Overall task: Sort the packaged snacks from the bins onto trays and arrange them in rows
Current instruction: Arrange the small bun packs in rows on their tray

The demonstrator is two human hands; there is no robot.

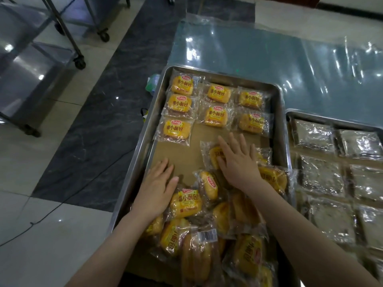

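Nearest, a loose heap of yellow bread packets (207, 235) fills the near end of the steel tray (138, 162), lying at mixed angles, some face down, one showing a barcode. Both forearms reach in over this heap.

Left hand (158, 184): palm down, fingers straight and together, resting flat on the brown paper liner (182, 154) near the tray's left wall. It holds nothing; the thumb points toward the edge of the heap.

Right hand (238, 164): palm down, fingers spread and straight, pressing on a single packet (212, 154) that lies just beyond the heap, right of the tray's centre. No curl round the wrapper is visible.

Beyond the hands, seven packets (216, 116) lie label up in three columns at the far end: three on the left, two in the middle, two on the right. Bare liner separates them from the heap.

To the right, touching or just beside the first tray, a second tray (323, 119) carries clear-wrapped greyish snacks (321, 175) in rows.

Both trays sit on a table under a glossy clear plastic sheet (248, 59). Far left, on the tiled floor: a black cable (83, 183) and a steel trolley (31, 69) on casters.
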